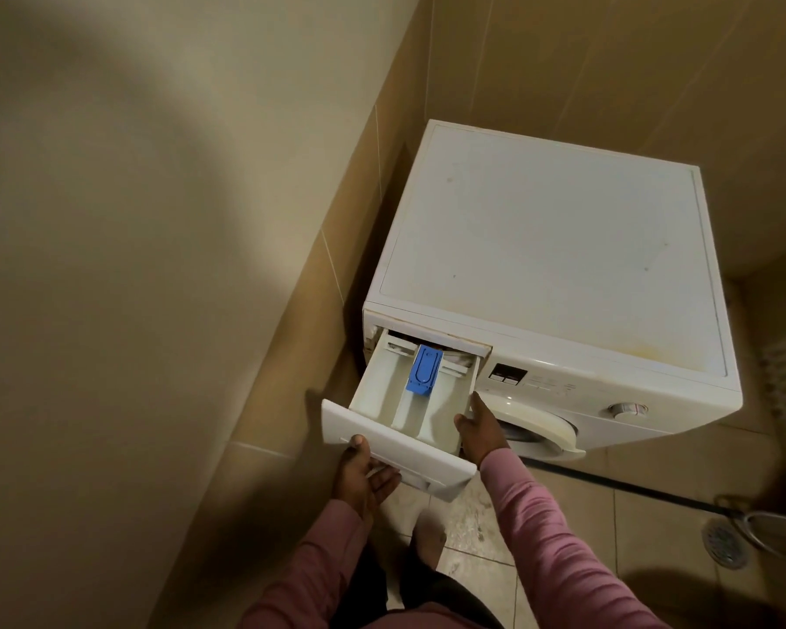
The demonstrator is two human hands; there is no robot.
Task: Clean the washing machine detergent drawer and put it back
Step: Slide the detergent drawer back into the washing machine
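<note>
A white washing machine [554, 247] stands in the corner of a tiled room. Its white detergent drawer [382, 401] is pulled far out of the slot at the machine's top left, with a blue insert [424, 370] in the middle compartment. My left hand [359, 474] holds the drawer's front panel [395, 451] from below, thumb on the panel's face and fingers under its lower edge. My right hand [479, 431] grips the drawer's right side wall, thumb on the rim. The back of the drawer is still inside the slot.
A beige tiled wall [291, 356] runs close along the machine's left side. The control panel with a dial [622, 409] and the round door [541, 431] lie right of the drawer. A floor drain [724, 544], a metal ring and a dark hose are on the tiled floor at right.
</note>
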